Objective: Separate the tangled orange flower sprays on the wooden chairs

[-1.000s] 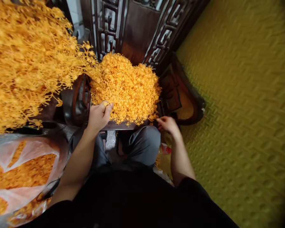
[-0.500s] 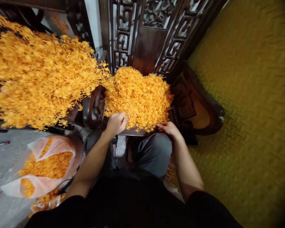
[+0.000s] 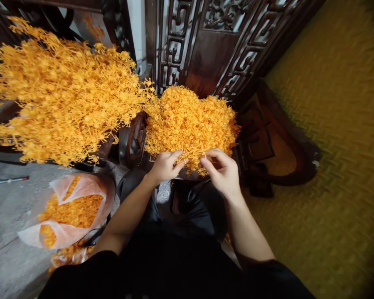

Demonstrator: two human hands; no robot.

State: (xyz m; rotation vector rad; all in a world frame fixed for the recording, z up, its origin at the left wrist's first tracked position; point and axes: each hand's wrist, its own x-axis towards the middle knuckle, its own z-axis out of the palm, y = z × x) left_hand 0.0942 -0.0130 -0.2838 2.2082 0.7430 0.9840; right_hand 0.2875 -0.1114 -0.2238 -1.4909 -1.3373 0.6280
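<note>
A mound of small orange-yellow plastic flower pieces (image 3: 193, 120) lies on the dark wooden seat in front of me. At the mound's near edge my left hand (image 3: 168, 166) is closed, thumb and forefinger pinched on an orange sprig. My right hand (image 3: 222, 170) faces it from the other side, its thumb and fingers pinching an orange piece too. Between the two hands runs a thin orange sprig (image 3: 193, 155), hard to tell from the mound behind it. Fingertip contact is partly lost against the same colour.
To the left a larger heap of branched orange sprigs (image 3: 68, 95) covers another dark seat. On the grey floor stands an open plastic bag (image 3: 77, 232) of orange pieces. A carved wooden chair back (image 3: 212, 50) rises ahead; a yellow woven surface (image 3: 339, 166) fills the right side.
My right hand has risen from the seat's edge and moved in toward my left hand. The left hand stays pinched at the near edge. The whole view has shifted slightly.
</note>
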